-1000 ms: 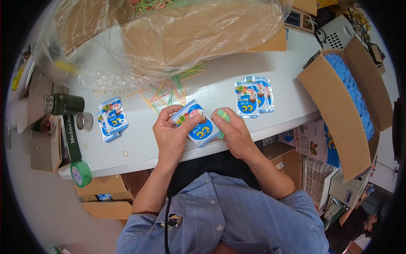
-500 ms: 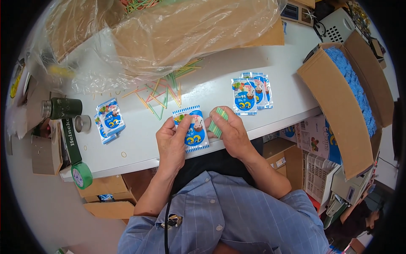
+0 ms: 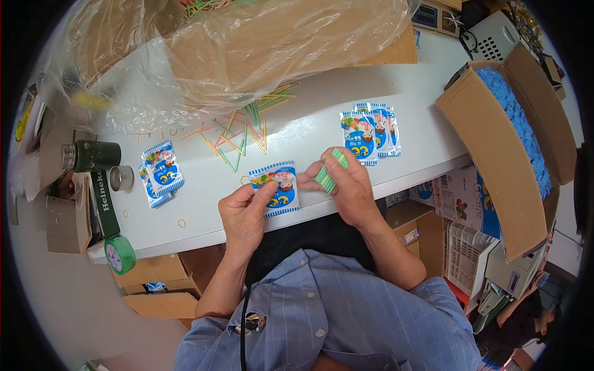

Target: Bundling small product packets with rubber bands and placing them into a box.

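Observation:
My left hand (image 3: 242,217) pinches a flat blue-and-white packet (image 3: 286,199) between thumb and fingers, just above the table's front edge. To its right, my right hand (image 3: 354,196) is closed on a small bundle of thin green and yellowish sticks (image 3: 332,171). A gap separates the bundle from the packet. Beyond my right hand, several similar packets (image 3: 359,137) lie overlapping on the table. Loose thin sticks (image 3: 238,145) in yellow, green and pink are scattered past my left hand. Another small stack of packets (image 3: 166,172) lies farther left.
A large carton (image 3: 297,46) draped in clear plastic (image 3: 133,74) spans the table's back. At right, an open cardboard box (image 3: 495,161) holds blue material. A dark green flask (image 3: 93,157), metal cup (image 3: 121,179) and green tape roll (image 3: 120,255) are at left. Another person (image 3: 526,328) is at lower right.
My right hand has moved right and slightly away from me with the bundle, widening its distance from the packet. My left hand has shifted a little left with the packet.

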Available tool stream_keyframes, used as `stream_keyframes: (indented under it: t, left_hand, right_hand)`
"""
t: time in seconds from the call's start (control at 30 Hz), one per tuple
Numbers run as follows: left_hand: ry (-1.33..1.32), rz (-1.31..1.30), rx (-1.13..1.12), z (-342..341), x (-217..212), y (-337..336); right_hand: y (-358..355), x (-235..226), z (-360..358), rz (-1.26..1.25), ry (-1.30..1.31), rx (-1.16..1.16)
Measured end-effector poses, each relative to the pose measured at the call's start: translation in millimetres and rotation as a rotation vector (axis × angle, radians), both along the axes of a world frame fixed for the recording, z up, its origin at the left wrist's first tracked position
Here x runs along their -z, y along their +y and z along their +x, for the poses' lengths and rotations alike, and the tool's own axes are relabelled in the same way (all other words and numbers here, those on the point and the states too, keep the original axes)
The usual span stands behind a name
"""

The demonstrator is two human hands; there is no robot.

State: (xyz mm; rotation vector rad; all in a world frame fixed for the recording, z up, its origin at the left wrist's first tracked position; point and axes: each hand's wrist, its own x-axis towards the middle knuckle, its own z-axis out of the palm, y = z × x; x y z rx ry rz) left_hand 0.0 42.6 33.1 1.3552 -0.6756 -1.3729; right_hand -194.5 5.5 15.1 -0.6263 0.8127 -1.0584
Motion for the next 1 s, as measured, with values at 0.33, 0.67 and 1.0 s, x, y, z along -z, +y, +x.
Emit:
stream_keyframes:
  t: [0.33,0.67,1.0]
  left_hand:
    - [-0.275,-0.206,0.446,0,-11,-2]
    - [-0.075,-0.123,0.573,-11,-17,-5]
    - [-0.022,-0.132,0.504,-11,-14,-2]
  right_hand:
    - [-29,-39,-3,-0.396,-0.107,0.163]
    - [-21,-40,4,-0.457,-0.183,0.0]
    - [-9,-32,3,-0.388,-0.036,-0.107]
